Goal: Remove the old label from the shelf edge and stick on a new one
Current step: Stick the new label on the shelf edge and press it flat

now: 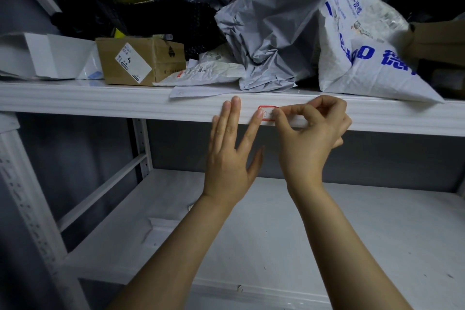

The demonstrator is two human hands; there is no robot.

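Two tiers of a white metal rack point(143, 143) fill the view. The lower tier point(352, 234) is a plain white deck. The upper tier carries parcels: a crumpled grey poly bag point(271, 33) at centre, a white bag point(364, 58) with blue print to its right, and a cardboard box point(141, 58) to its left.

Both bare forearms rise from the bottom of the view to the front shelf edge point(125, 103) of the upper tier.

Left hand point(231, 156): back of the hand faces the viewer, fingers straight. The middle and ring fingers lie pressed together, flat against the shelf edge. The index finger is spread away to the right, and its tip touches the left end of the label point(267, 114). The thumb is splayed out below the edge and touches nothing.

Right hand point(309, 138): wrist bent, fingers curled. The thumb and forefinger pinch the right end of the label; the remaining fingers are folded in behind them.

Label: small, white, with a red border and handwriting. It sits on the front face of the shelf edge, between the two hands, below the grey poly bag. Whether its pinched end is lifted off the metal cannot be determined.
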